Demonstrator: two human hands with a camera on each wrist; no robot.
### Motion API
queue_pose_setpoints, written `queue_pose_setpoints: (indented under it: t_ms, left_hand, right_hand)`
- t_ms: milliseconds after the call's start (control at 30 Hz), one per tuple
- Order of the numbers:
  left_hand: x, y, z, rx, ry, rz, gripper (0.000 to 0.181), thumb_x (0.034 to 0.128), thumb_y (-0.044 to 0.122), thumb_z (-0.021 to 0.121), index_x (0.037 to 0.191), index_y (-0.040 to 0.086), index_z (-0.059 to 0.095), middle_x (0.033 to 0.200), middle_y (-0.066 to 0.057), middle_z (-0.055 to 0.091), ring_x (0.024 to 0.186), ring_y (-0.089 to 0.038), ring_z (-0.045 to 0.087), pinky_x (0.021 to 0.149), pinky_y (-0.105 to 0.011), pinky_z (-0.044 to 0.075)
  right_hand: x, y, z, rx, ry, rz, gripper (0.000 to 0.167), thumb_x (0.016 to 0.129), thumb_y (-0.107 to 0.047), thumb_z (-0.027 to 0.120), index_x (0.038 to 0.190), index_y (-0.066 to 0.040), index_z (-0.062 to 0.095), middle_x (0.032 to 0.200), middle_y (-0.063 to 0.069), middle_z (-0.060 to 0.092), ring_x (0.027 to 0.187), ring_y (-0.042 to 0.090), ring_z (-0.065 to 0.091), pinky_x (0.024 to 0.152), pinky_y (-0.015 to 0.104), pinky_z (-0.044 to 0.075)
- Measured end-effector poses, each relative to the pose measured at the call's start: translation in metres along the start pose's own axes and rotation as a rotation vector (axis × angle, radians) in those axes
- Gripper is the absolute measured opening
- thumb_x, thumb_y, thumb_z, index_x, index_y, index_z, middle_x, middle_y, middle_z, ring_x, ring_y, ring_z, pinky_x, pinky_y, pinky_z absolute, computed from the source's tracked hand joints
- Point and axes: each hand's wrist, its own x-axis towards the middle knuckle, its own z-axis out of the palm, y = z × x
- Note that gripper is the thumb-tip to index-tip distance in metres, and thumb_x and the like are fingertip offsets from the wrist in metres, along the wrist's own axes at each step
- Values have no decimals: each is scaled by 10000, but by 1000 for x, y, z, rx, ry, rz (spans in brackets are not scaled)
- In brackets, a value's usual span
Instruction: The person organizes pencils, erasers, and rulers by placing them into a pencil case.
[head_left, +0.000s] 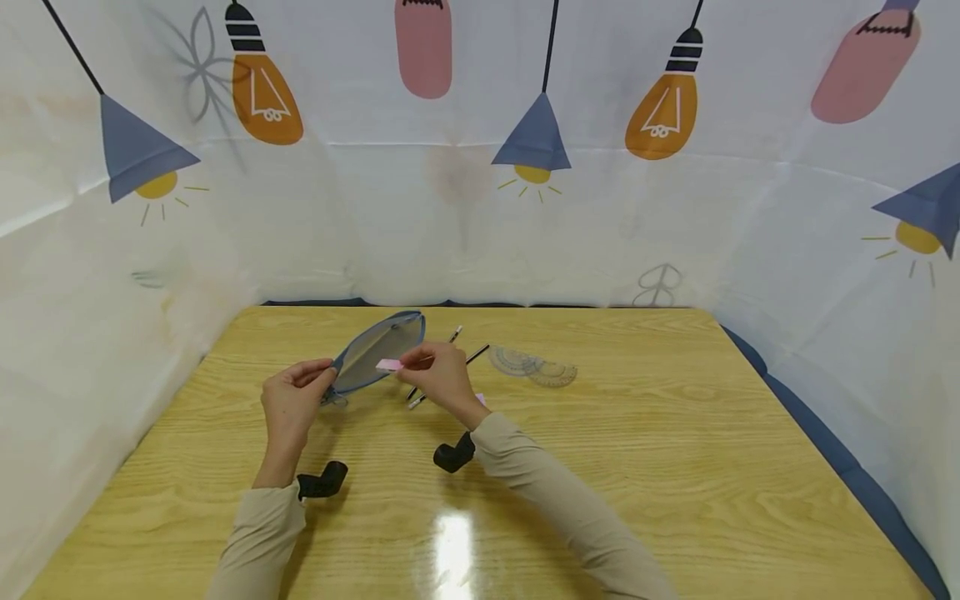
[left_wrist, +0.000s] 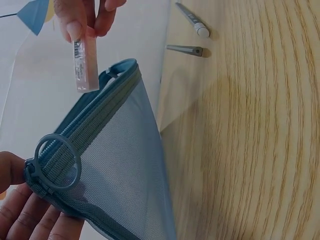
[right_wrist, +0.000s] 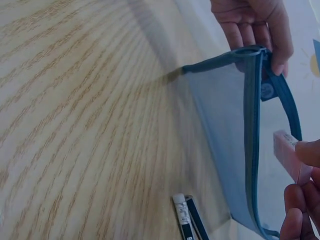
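My left hand (head_left: 291, 408) pinches one end of a blue mesh zipper pouch (head_left: 378, 354), holding it up off the table. In the left wrist view the pouch's zipper is unzipped, and its ring pull (left_wrist: 57, 161) hangs near my left fingers. My right hand (head_left: 442, 379) pinches a pink eraser (head_left: 389, 365) with a printed wrapper. That eraser (right_wrist: 292, 157) is at the pouch's mouth in the right wrist view; how far inside it sits I cannot tell. Two dark pencils (head_left: 478, 353) with white eraser ends lie on the table beyond my right hand.
Two clear protractors (head_left: 555, 373) lie overlapping to the right of the pencils. A small pink piece (head_left: 480, 399) shows beside my right wrist, mostly hidden. The wooden table (head_left: 675, 450) meets a white printed cloth (head_left: 465, 225) at the back and sides.
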Motion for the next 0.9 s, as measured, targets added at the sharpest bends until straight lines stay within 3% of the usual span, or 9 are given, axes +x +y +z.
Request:
queue_pose_setpoints:
  t_ms: [400, 500, 900]
  left_hand:
    - [-1, 2, -1, -13, 4, -4, 232, 883, 131, 725, 1061, -18, 725, 862, 31, 712, 753, -53, 661, 624, -163, 507]
    - [-1, 1, -1, -13, 10, -17, 227, 878, 127, 729, 1054, -18, 727, 826, 63, 705, 734, -38, 656, 621, -163, 508]
    - [1, 2, -1, -29, 7, -11, 233, 876, 118, 726, 1054, -33, 723, 821, 49, 711, 773, -113, 685, 622, -159, 510]
  right_hand:
    - [3, 6, 11, -7, 29, 0, 109, 800, -80, 803, 889, -63, 743, 802, -16, 706, 706, 57, 652, 647, 217, 528]
    - [3, 8, 14, -18, 30, -3, 103, 796, -81, 804, 881, -70, 745, 785, -41, 700, 691, 37, 642, 650, 212, 524]
    - [5, 7, 19, -61, 59, -4, 99, 796, -84, 802, 869, -55, 741, 790, -28, 702, 695, 54, 642, 651, 211, 519]
